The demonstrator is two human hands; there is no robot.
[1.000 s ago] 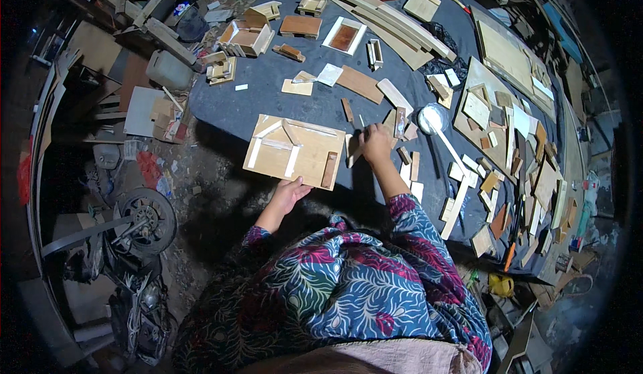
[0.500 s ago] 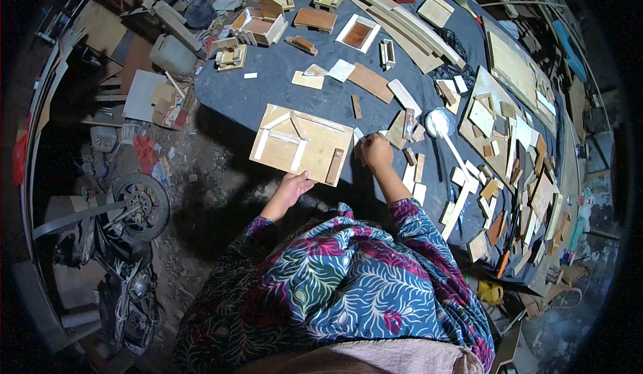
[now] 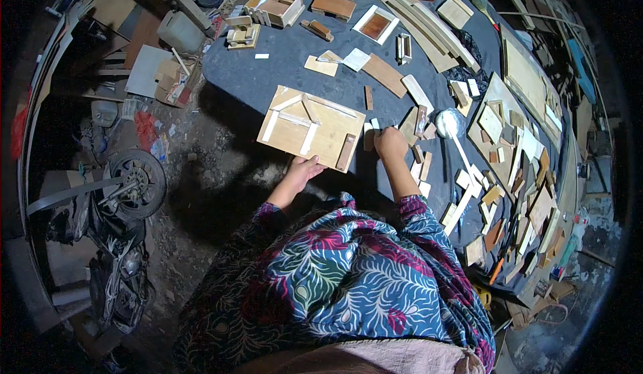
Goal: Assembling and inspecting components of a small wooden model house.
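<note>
My left hand [image 3: 303,174] grips the near edge of a flat wooden panel [image 3: 288,143], thumb on top. Pale strips on the panel form a house-like outline, and a brown strip [image 3: 346,151] lies along its right end. To the right of the panel, my right hand [image 3: 392,145] is closed with its fingers pressed together, down at the dark table cover [image 3: 268,79]. A small pale wood piece [image 3: 368,135] is just left of its fingertips. What those fingers hold, if anything, is hidden.
Small wooden models, among them a box-like one [image 3: 274,9], stand at the table's far left. A round pale container [image 3: 449,124] with a stick across it sits right of my right hand. Many wood offcuts cover the right side. A motorcycle wheel [image 3: 137,185] is at lower left.
The whole view has shifted slightly, so the table things appear further up and right. The panel has moved a little away from me. Both hands keep nearly the same pose.
</note>
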